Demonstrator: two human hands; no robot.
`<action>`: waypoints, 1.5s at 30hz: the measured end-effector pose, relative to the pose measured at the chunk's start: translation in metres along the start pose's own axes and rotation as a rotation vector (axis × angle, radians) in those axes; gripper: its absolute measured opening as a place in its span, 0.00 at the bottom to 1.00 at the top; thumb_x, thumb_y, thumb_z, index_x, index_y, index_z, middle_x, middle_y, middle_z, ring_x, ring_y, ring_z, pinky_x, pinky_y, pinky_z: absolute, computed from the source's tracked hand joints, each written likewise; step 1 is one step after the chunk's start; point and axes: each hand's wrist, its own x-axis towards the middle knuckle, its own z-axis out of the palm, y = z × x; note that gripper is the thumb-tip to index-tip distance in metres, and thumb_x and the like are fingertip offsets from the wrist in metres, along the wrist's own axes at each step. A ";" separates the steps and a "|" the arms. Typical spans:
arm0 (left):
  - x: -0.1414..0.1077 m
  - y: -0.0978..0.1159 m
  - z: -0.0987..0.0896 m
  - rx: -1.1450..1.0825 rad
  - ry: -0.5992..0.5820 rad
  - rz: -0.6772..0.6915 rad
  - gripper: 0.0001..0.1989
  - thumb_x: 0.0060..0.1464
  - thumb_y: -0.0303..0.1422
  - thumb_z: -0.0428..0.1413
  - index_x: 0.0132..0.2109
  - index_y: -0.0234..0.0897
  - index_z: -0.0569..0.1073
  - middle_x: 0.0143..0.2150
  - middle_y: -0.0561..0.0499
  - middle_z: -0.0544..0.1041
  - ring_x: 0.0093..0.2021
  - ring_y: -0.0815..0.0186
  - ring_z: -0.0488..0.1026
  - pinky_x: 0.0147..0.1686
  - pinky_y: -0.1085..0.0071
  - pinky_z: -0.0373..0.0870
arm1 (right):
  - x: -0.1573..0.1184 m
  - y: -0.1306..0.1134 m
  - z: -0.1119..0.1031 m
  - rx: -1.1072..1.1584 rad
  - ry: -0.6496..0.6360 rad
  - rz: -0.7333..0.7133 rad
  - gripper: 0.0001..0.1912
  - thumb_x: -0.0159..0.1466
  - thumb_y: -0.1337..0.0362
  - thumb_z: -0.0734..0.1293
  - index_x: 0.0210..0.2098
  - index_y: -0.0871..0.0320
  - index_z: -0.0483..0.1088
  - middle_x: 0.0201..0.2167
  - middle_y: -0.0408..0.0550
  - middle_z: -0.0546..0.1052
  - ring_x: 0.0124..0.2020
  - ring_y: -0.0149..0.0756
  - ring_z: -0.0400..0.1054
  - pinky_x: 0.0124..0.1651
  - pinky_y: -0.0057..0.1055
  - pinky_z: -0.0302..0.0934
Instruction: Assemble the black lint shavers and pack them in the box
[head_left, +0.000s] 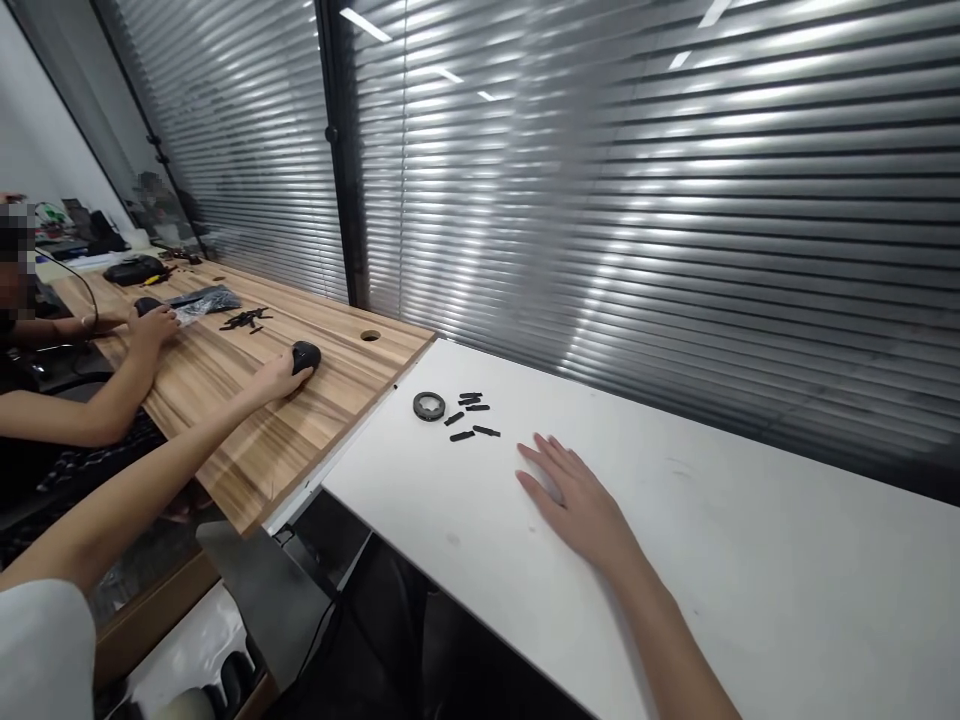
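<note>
My left hand (274, 380) reaches out over the wooden table and is closed around the side of a rounded black object (306, 356). Above the white table my right hand (564, 490) is spread, palm down, with nothing in it. Several small flat black pieces (463, 436) lie to the left of its fingertips. Beside them, further left, a dark ring (429, 406) with a notched inner edge lies flat on the white surface.
The wooden table (337, 385) carries black pieces (244, 319), a clear plastic bag (206, 303) and a black case (135, 270). At the left sits another person, a hand (155, 325) near a dark object. Metal blinds (637, 200) stand behind; an open box (187, 640) is below.
</note>
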 end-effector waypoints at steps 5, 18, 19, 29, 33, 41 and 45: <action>-0.038 0.024 0.012 -0.378 0.016 0.109 0.49 0.49 0.69 0.57 0.61 0.32 0.72 0.60 0.34 0.79 0.60 0.44 0.77 0.59 0.55 0.74 | -0.001 -0.001 0.000 -0.009 0.009 -0.009 0.31 0.75 0.43 0.56 0.68 0.47 0.73 0.74 0.43 0.64 0.76 0.54 0.55 0.77 0.58 0.56; -0.172 0.123 0.108 -0.851 -0.199 0.326 0.47 0.53 0.41 0.70 0.74 0.47 0.58 0.54 0.45 0.76 0.41 0.61 0.81 0.36 0.69 0.77 | -0.012 -0.042 -0.015 0.564 0.165 0.149 0.27 0.73 0.41 0.60 0.54 0.53 0.77 0.48 0.55 0.84 0.49 0.52 0.80 0.55 0.51 0.74; -0.180 0.131 0.116 -0.818 -0.203 0.355 0.44 0.54 0.39 0.69 0.73 0.46 0.60 0.54 0.45 0.76 0.41 0.62 0.81 0.37 0.68 0.77 | -0.013 -0.047 -0.016 0.684 0.137 0.170 0.29 0.72 0.39 0.61 0.57 0.54 0.76 0.45 0.55 0.84 0.42 0.49 0.80 0.49 0.47 0.75; -0.222 0.147 0.164 -0.603 -0.154 0.622 0.31 0.58 0.35 0.66 0.66 0.43 0.68 0.58 0.42 0.80 0.55 0.54 0.81 0.52 0.60 0.80 | -0.019 -0.065 -0.022 0.984 -0.102 0.190 0.34 0.69 0.36 0.65 0.63 0.52 0.69 0.30 0.40 0.74 0.20 0.32 0.67 0.25 0.31 0.63; -0.224 0.143 0.166 -0.535 -0.106 0.688 0.29 0.57 0.36 0.69 0.63 0.42 0.70 0.57 0.43 0.81 0.56 0.54 0.82 0.52 0.60 0.81 | -0.020 -0.067 -0.020 0.977 -0.093 0.180 0.24 0.68 0.39 0.68 0.46 0.53 0.73 0.33 0.41 0.74 0.20 0.29 0.64 0.23 0.29 0.61; -0.224 0.138 0.168 -0.496 -0.097 0.807 0.27 0.66 0.38 0.63 0.68 0.41 0.68 0.59 0.40 0.80 0.57 0.54 0.80 0.55 0.59 0.80 | -0.021 -0.065 -0.015 1.003 -0.120 0.227 0.21 0.70 0.41 0.66 0.41 0.52 0.67 0.27 0.37 0.70 0.21 0.30 0.61 0.25 0.29 0.58; -0.225 0.137 0.167 -0.449 -0.086 0.852 0.26 0.68 0.38 0.61 0.69 0.41 0.67 0.58 0.40 0.80 0.57 0.54 0.79 0.54 0.57 0.79 | -0.023 -0.067 -0.015 1.023 -0.128 0.248 0.20 0.70 0.42 0.66 0.40 0.52 0.66 0.29 0.38 0.68 0.24 0.31 0.61 0.25 0.29 0.57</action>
